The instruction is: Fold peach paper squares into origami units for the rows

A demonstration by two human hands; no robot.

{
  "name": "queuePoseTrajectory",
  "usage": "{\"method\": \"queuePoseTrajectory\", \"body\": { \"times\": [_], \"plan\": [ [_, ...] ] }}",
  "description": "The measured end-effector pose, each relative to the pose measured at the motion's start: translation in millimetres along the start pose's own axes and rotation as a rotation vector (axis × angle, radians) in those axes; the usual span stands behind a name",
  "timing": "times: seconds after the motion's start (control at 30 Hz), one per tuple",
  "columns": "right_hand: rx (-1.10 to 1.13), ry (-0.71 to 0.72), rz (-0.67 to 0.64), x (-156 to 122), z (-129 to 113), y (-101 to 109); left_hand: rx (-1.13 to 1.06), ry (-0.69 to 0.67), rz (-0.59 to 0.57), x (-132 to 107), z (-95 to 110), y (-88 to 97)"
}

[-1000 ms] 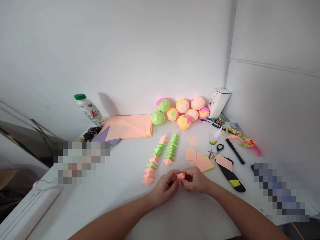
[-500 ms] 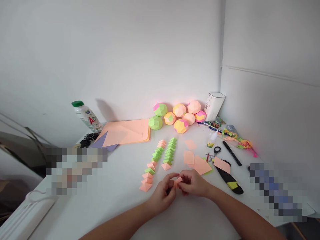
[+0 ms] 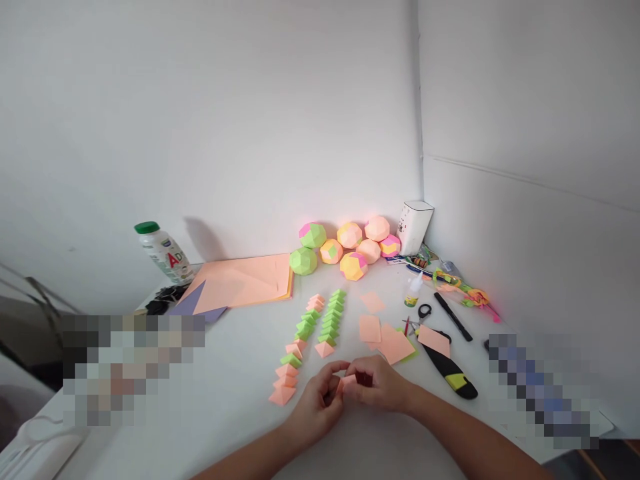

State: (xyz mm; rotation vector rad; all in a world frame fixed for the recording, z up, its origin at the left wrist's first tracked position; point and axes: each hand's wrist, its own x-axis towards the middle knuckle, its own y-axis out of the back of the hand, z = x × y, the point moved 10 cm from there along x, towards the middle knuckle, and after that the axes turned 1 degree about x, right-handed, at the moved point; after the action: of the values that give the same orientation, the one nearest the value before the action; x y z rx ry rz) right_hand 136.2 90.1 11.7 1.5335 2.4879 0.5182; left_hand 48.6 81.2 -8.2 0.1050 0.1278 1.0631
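Observation:
A small peach piece of folded paper (image 3: 347, 381) is pinched between the fingertips of my left hand (image 3: 321, 399) and my right hand (image 3: 380, 387), just above the white table. Fingers cover most of its shape. Beyond my left hand runs a row of folded paper pieces (image 3: 286, 371), peach and green. Beside it stands a second row, mostly green pieces (image 3: 331, 320) with a peach one (image 3: 325, 349) at the near end. Flat peach paper squares (image 3: 397, 344) lie past my right hand, partly over a green sheet.
Several faceted paper balls (image 3: 353, 266) sit against the back wall. Scissors (image 3: 425, 310), a black-and-yellow tool (image 3: 455, 380), a black pen (image 3: 453, 317) and a glue bottle (image 3: 413, 291) lie or stand at right. Peach sheets (image 3: 240, 283) and a tilted white bottle (image 3: 167, 253) are at left.
The head view has shifted, so the table's things sit lower and further left. Both hands keep hold of the peach paper, with the right fingers slightly repositioned on it.

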Motion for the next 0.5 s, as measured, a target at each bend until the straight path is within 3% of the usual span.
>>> {"method": "queuePoseTrajectory", "body": {
  "times": [0.13,0.3,0.5],
  "plan": [
    [0.125,-0.025,0.004,2,0,-1,-0.087,-0.036,0.067,0,1,4.6],
    [0.401,-0.058,0.015,3,11,-4,-0.163,-0.026,0.025,4,2,0.6],
    [0.271,-0.025,-0.007,-1,6,-7,-0.240,0.049,0.130,9,-13,11.8]
  ]
}}
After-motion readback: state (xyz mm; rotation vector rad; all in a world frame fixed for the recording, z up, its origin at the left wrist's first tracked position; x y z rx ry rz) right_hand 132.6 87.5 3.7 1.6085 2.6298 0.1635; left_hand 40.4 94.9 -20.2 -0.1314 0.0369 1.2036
